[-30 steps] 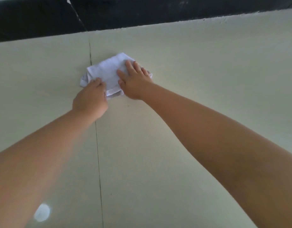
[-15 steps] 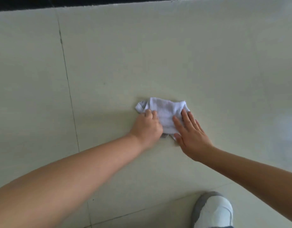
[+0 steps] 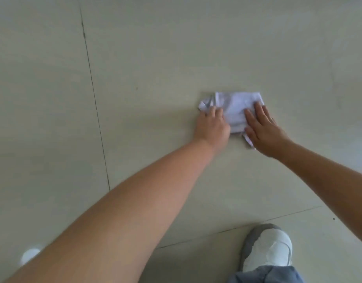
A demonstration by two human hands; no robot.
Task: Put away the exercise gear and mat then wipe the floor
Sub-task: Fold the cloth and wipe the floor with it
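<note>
A crumpled white cloth (image 3: 235, 107) lies on the pale tiled floor (image 3: 155, 58), right of centre. My left hand (image 3: 213, 127) sits on its left end with fingers curled into the bunched fabric. My right hand (image 3: 261, 129) presses flat on the cloth's right side, fingers straight and spread. Both arms reach forward from the lower edge of the view. No exercise gear or mat is in sight.
My white and grey shoe (image 3: 265, 248) with a blue trouser cuff stands at the bottom right. A dark grout line (image 3: 94, 99) runs down the left of the floor, another crosses near the shoe. A bright light reflection (image 3: 30, 256) shows at the bottom left.
Both hands slid the cloth back toward me and to the right, away from the dark wall base, which has left the view. My shoe came into view.
</note>
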